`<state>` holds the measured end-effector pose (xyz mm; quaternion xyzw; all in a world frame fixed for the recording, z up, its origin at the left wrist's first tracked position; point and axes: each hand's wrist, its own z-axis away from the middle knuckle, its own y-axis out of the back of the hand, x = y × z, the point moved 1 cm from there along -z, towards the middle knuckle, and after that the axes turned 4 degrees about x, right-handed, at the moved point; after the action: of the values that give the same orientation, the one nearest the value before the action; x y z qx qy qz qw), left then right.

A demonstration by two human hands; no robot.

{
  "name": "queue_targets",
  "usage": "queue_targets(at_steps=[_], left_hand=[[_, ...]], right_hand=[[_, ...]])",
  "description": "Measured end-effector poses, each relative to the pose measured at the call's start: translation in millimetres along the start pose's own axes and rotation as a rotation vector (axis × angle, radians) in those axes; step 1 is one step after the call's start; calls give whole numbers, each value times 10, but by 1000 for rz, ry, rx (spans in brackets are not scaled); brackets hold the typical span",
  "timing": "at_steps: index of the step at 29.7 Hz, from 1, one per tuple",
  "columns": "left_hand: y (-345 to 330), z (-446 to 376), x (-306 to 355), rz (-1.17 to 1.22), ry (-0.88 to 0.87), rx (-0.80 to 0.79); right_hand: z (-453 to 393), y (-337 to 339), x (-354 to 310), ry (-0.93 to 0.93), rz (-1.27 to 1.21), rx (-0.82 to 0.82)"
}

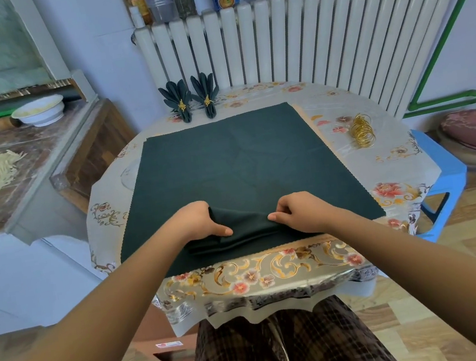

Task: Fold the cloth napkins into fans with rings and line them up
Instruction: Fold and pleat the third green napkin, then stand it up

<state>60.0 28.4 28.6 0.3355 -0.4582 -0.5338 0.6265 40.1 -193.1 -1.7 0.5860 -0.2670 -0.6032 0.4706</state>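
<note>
Head cam: left hand [198,222] & right hand [295,213] both pinch a pleat of the dark green napkin [237,162], which lies flat on the table [394,159] w/ its near edge bunched between them. Two finished fans [189,98] w/ gold rings stand well beyond the hands; a pile of loose rings [362,130] lies past the right hand, off the cloth.

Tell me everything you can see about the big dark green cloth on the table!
The dark green cloth looks like soft woven fabric with tiny zigzag edges. It lies spread nearly flat on the flowery table cover, a few faint creases across its middle. Another cloth's pale edge peeks out beneath its right side. Its near edge is gathered into pleats. The left hand and the right hand each pinch those pleats, one at each end. Nothing else touches it.
</note>
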Motion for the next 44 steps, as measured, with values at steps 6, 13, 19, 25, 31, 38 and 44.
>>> queue_targets(at_steps=[6,13,19,25,31,38,44], left_hand=[[-197,137,32,-269,-555,245],[-532,134,-133,-48,-689,172],[-509,96,-84,-106,-692,240],[-353,85,79,-135,-635,229],[-246,98,235,-382,-727,389],[-99,-118,446,-762,-763,477],[-40,-302,417,-837,-797,436]], right_hand=[[-43,1,-50,-9,67,22],[90,-247,10,507,110,533],[183,-273,110,475,39,485],[65,-226,53,498,184,506],[1,-197,-15,408,151,484],[-28,-110,28,168,-20,299],[-26,-428,88,288,320,556]])
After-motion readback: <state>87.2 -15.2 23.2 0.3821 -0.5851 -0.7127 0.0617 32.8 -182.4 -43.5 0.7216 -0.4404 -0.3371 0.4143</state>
